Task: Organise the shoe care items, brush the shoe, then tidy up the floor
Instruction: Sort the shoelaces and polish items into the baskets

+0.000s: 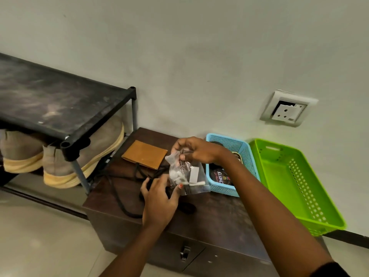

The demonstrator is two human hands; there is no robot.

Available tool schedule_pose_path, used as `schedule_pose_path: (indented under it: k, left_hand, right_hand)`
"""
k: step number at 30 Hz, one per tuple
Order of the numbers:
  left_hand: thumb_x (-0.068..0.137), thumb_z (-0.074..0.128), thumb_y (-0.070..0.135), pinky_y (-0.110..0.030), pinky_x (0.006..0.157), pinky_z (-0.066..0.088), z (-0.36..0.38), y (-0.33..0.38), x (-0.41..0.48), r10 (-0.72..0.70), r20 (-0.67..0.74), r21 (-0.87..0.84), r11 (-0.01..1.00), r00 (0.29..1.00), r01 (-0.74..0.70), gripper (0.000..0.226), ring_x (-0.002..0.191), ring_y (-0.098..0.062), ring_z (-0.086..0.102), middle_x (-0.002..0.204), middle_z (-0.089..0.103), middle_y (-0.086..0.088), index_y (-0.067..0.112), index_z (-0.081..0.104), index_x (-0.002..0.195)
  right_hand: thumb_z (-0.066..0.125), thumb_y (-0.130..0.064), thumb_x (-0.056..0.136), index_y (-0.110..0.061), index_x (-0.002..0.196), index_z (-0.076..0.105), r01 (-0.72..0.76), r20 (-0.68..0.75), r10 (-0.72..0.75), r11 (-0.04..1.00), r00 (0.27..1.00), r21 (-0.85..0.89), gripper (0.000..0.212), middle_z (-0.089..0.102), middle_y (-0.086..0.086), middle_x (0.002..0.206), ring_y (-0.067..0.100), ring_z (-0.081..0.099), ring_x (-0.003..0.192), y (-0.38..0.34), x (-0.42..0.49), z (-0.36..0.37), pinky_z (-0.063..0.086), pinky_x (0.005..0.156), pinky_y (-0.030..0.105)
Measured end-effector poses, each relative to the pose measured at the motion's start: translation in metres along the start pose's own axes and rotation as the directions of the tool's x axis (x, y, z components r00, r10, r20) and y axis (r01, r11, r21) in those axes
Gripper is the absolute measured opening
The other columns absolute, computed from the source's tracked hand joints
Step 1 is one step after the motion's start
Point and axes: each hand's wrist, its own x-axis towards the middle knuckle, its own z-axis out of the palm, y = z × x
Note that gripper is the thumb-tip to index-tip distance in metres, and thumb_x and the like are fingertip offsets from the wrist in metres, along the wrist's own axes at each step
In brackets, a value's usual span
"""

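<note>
In the middle of the frame both hands hold a small clear plastic bag, thin and crinkled, with white pieces and a white stick shape inside. The right hand is closed on the upper edge of the bag, pinching it between the fingers. The left hand is below it, half curled, and its thumb and fingertip press the lower edge of the bag.

The bag is above a dark brown wooden counter with a flat top and a small metal latch on its front. On this top lie a flat tan leather-like rectangle and black shoelaces, loose and tangled, partly under the left hand.

To the right of the centre, a light blue plastic basket with fine mesh walls stands on the counter; a round black polish tin is inside it. Just beside it, at the right of the frame, is a green plastic tray with perforated walls.

At the left, a black shoe rack with a dusty fabric top holds grey suede shoes with yellowish soles. The lower left of the frame is open pale floor.
</note>
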Motion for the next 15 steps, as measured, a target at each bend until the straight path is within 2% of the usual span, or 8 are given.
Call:
schedule_pose_path:
  k: [2,4,5,7,9,11,13,15]
  left_hand:
    - [0.087,0.049,0.051,-0.033,0.108,0.017,0.001,0.000,0.000,-0.038,-0.015,-0.022,0.999,0.999,0.037,0.025,0.101,-0.028,0.053,0.083,0.060,0.008,0.026,0.047,0.089]
    - [0.090,0.056,0.036,-0.034,0.107,0.020,-0.001,0.005,0.000,-0.057,-0.035,-0.053,0.997,0.998,0.055,0.017,0.098,-0.025,0.052,0.079,0.058,0.008,0.026,0.043,0.086]
    - [0.090,0.057,0.032,-0.035,0.107,0.021,-0.002,0.007,0.000,-0.062,-0.047,-0.066,0.996,0.997,0.058,0.017,0.094,-0.018,0.051,0.078,0.058,0.009,0.025,0.042,0.085]
    - [0.091,0.058,0.023,-0.040,0.109,0.023,-0.004,0.012,-0.001,-0.050,-0.081,-0.090,0.995,0.995,0.042,0.017,0.079,0.001,0.048,0.073,0.057,0.011,0.022,0.042,0.084]
    - [0.090,0.058,0.015,-0.043,0.109,0.024,-0.004,0.014,-0.002,-0.066,-0.108,-0.109,0.993,0.992,0.054,0.019,0.077,0.014,0.044,0.070,0.053,0.012,0.019,0.042,0.082]
    - [0.092,0.056,0.017,-0.043,0.109,0.025,-0.004,0.014,-0.004,-0.092,-0.125,-0.109,0.991,0.988,0.079,0.018,0.082,0.016,0.042,0.070,0.051,0.011,0.020,0.041,0.081]
    - [0.092,0.051,0.026,-0.042,0.108,0.027,-0.004,0.015,-0.004,-0.097,-0.127,-0.120,0.989,0.987,0.081,0.016,0.087,0.017,0.042,0.069,0.050,0.010,0.021,0.041,0.080]
    - [0.092,0.052,0.022,-0.043,0.105,0.028,-0.005,0.017,-0.005,-0.111,-0.125,-0.141,0.986,0.986,0.093,0.016,0.092,0.032,0.029,0.067,0.046,0.014,0.017,0.043,0.080]
  right_hand:
    - [0.055,-0.007,0.093,-0.013,0.107,0.058,-0.040,0.019,0.038,0.991,0.999,0.127,0.016,0.063,0.006,0.094,0.013,0.059,0.082,0.000,0.006,0.000,0.048,0.073,0.026]
    - [0.057,-0.019,0.093,-0.014,0.108,0.059,-0.080,-0.117,0.106,0.975,0.987,0.208,0.016,0.066,0.008,0.101,0.014,0.062,0.086,0.004,0.017,-0.002,0.050,0.074,0.026]
    - [0.056,-0.024,0.093,-0.011,0.109,0.059,-0.107,-0.228,0.146,0.978,0.963,0.177,0.021,0.068,0.009,0.103,0.016,0.064,0.087,0.006,0.026,-0.002,0.050,0.074,0.027]
    - [0.059,-0.029,0.092,-0.007,0.111,0.060,-0.190,-0.391,0.173,0.982,0.904,-0.006,0.029,0.068,0.013,0.108,0.022,0.065,0.093,0.011,0.047,-0.002,0.048,0.076,0.026]
    - [0.064,-0.028,0.088,-0.007,0.116,0.060,-0.246,-0.344,0.159,0.942,0.925,-0.227,0.035,0.063,0.013,0.117,0.024,0.059,0.107,0.013,0.069,0.002,0.042,0.081,0.023]
    - [0.066,-0.035,0.086,-0.007,0.125,0.054,-0.235,-0.190,0.168,0.877,0.967,-0.420,0.050,0.057,0.012,0.126,0.025,0.053,0.116,0.014,0.091,0.011,0.041,0.089,0.025]
    - [0.067,-0.045,0.082,-0.007,0.124,0.052,-0.211,-0.109,0.182,0.795,0.977,-0.569,0.059,0.056,0.012,0.126,0.027,0.053,0.113,0.016,0.112,0.020,0.044,0.093,0.031]
    - [0.070,-0.049,0.078,-0.008,0.113,0.054,-0.194,-0.088,0.182,0.723,0.979,-0.663,0.056,0.058,0.012,0.116,0.027,0.056,0.103,0.020,0.127,0.028,0.049,0.089,0.035]
